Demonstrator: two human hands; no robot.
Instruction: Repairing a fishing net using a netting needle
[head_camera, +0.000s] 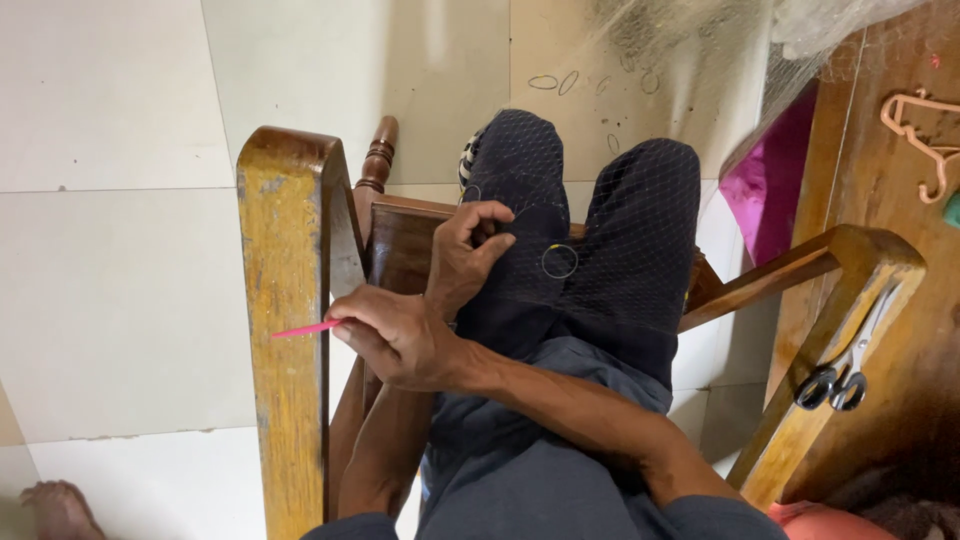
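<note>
Person sits in a worn brown wooden armchair (285, 300), fine pale mesh netting (600, 250) draped over both knees in dark trousers. The right hand (400, 340) crosses over to the chair's left armrest, thumb and forefinger pinching a thin pink plastic netting needle (305, 329) whose tip pokes out across that armrest. The left hand (465, 255) sits just above it at the left knee, fingers curled and pinching a fold of the netting (exact grip partly hidden by the curl). A small pale ring (560, 261) lies on the netting between the knees. Black-handled metal scissors (845, 370) rest on the right armrest, well apart from both hands. A pink plastic hanger (925, 135) lies on the wooden surface at the top right corner.
</note>
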